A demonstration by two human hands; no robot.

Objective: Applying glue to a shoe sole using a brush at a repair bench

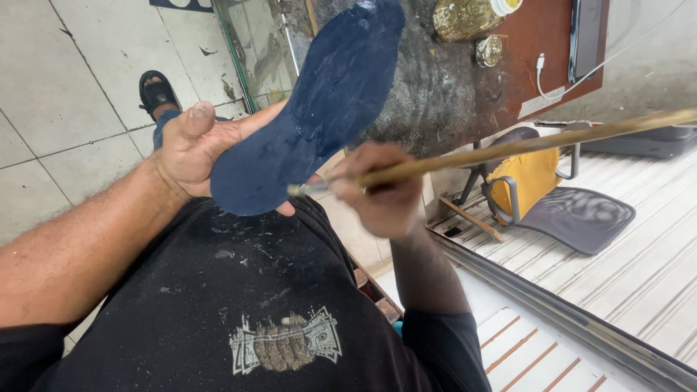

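Left hand (192,149) clenched on heel of dark blue shoe insole (312,109), raised over lap. Right hand (381,190) gripped long wooden-handled brush (508,149), tip touching insole's heel edge, below stained counter (443,87).

Single head-worn camera, looking steeply down from the wearer's own eye level.

It faces over the chest and lap, very near the left hand (194,149) and right hand (381,190), with tiled floor (65,94) on one side and a workbench (450,87) ahead. No second view overlaps it.
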